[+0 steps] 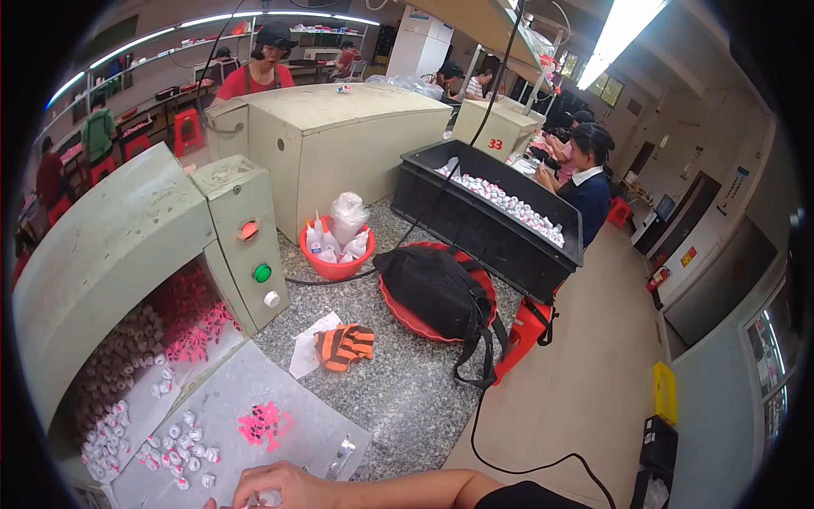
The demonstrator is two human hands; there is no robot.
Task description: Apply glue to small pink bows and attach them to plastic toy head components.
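My right hand is at the lower edge, its forearm coming in from the right. Its fingers are curled round a small white rounded piece, partly hidden by them. A sliver of skin beside it may belong to my left hand; the rest is cut off by the frame. Just beyond lies a grey sheet. On it are several loose white rounded pieces, some with pink bits, and a pile of small pink pieces with dark spots. A small clear packet lies on the sheet's right.
At left stands a pale green machine housing with heaped pieces in its opening. On the speckled table are a red bowl of bottles, a striped orange cloth, a black bag and a black crate. Co-workers sit beyond.
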